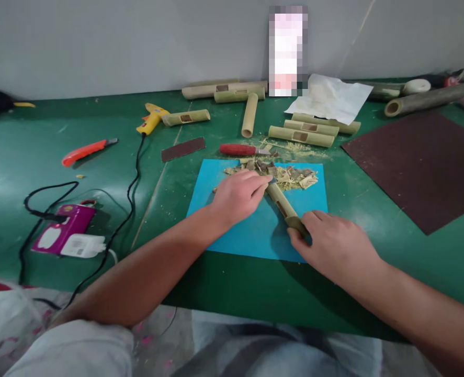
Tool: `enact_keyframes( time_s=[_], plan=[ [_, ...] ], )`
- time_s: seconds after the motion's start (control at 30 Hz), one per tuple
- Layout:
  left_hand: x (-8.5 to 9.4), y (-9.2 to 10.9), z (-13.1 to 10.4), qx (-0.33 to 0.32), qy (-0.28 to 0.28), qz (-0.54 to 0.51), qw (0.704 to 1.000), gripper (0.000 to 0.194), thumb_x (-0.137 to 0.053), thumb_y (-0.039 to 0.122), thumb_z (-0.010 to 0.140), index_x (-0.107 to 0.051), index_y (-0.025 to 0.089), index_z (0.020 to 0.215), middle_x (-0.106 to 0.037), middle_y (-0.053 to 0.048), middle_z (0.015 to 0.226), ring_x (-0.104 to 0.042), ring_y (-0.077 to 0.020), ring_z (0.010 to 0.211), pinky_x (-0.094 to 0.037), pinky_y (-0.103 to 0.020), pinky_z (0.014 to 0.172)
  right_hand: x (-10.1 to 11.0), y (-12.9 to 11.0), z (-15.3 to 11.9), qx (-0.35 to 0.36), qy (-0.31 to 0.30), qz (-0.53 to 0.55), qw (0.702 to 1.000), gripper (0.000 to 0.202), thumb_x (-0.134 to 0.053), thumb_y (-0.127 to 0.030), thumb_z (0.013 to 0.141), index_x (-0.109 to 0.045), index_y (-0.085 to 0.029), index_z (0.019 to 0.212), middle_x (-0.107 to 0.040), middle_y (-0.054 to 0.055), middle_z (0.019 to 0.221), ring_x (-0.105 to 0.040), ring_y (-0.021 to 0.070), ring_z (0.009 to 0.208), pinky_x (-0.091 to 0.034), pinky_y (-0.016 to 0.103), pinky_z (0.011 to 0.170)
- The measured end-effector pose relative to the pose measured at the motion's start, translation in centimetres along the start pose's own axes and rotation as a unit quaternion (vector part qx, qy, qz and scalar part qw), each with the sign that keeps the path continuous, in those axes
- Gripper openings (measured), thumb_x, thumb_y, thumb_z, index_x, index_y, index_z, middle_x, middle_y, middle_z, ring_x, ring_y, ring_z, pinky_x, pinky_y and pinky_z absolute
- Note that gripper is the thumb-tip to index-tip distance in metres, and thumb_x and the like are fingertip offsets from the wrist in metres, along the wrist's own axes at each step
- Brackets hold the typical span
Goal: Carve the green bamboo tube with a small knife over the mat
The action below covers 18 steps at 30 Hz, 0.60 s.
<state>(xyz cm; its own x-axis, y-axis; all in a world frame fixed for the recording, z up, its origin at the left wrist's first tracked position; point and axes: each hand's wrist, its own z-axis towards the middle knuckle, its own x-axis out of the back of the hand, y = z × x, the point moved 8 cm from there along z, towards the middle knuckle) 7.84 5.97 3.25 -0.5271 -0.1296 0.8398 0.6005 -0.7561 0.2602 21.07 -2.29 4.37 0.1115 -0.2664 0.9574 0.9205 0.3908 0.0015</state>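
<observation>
A bamboo tube (282,201) with a rectangular opening cut in its side slants over the blue sheet (243,238). My right hand (336,238) is closed round its near end. At the far end, my left hand (241,198) is closed, fingertips touching the tube. A small dark blue thing (272,180) shows at those fingertips; its kind is unclear. Bamboo shavings (296,178) are heaped on the sheet just beyond my left hand. Past them lies a red-handled carving knife (241,150).
Several cut bamboo tubes (302,137) lie at the back, near a white paper (331,99). On the left are a yellow glue gun (151,120), an orange utility knife (86,152) and a purple power strip (69,228) with black cords. Dark sandpaper (420,167) lies right.
</observation>
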Motion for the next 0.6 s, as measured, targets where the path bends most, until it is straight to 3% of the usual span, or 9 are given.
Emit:
enact_keyframes(
  time_s=[0.17, 0.3, 0.43, 0.53, 0.6],
  plan=[
    [-0.7, 1.9, -0.4, -0.069, -0.055, -0.038, 0.995, 0.035, -0.039, 0.028, 0.106, -0.07, 0.015, 0.116, -0.074, -0.007, 0.088, -0.065, -0.0176, 0.08, -0.052, -0.029, 0.069, -0.7, 0.2, 0.1, -0.024, -0.043, 0.002, 0.999, 0.025, -0.053, -0.028, 0.089, -0.057, -0.019, 0.066, -0.058, 0.002, 0.057, -0.046, 0.0131, 0.049, -0.018, 0.031, 0.051],
    [-0.2, 1.8, -0.3, -0.033, -0.014, 0.012, 0.999, 0.035, -0.039, 0.026, 0.106, -0.071, 0.012, 0.11, -0.071, -0.007, 0.08, -0.063, -0.0178, 0.075, -0.05, -0.03, 0.066, -0.7, 0.0, 0.1, -0.035, -0.06, -0.012, 0.997, 0.024, -0.054, -0.028, 0.089, -0.058, -0.019, 0.067, -0.06, 0.003, 0.059, -0.049, 0.0135, 0.048, -0.016, 0.031, 0.05],
    [-0.8, 3.1, -0.8, -0.066, -0.067, -0.003, 0.996, 0.035, -0.037, 0.025, 0.106, -0.069, 0.015, 0.119, -0.072, -0.006, 0.083, -0.063, -0.0171, 0.076, -0.05, -0.028, 0.066, -0.5, -0.3, 0.2, -0.033, -0.077, -0.039, 0.996, 0.027, -0.054, -0.028, 0.089, -0.059, -0.019, 0.065, -0.061, 0.004, 0.057, -0.053, 0.0146, 0.049, -0.017, 0.03, 0.05],
    [-0.3, 2.7, -0.8, -0.025, -0.036, 0.012, 0.999, 0.035, -0.039, 0.026, 0.106, -0.071, 0.013, 0.113, -0.071, -0.007, 0.08, -0.063, -0.0177, 0.076, -0.051, -0.029, 0.066, -0.3, -0.4, 0.2, -0.036, -0.086, -0.05, 0.994, 0.03, -0.051, -0.027, 0.092, -0.059, -0.019, 0.064, -0.061, 0.005, 0.058, -0.055, 0.0151, 0.05, -0.019, 0.03, 0.05],
    [-0.3, 2.8, -0.8, -0.032, -0.035, 0.015, 0.999, 0.036, -0.038, 0.026, 0.106, -0.071, 0.012, 0.111, -0.071, -0.007, 0.08, -0.063, -0.0177, 0.075, -0.051, -0.029, 0.066, -0.3, -0.4, 0.2, -0.034, -0.092, -0.051, 0.994, 0.03, -0.05, -0.027, 0.092, -0.059, -0.019, 0.064, -0.062, 0.005, 0.058, -0.055, 0.015, 0.051, -0.019, 0.03, 0.05]
  ],
)
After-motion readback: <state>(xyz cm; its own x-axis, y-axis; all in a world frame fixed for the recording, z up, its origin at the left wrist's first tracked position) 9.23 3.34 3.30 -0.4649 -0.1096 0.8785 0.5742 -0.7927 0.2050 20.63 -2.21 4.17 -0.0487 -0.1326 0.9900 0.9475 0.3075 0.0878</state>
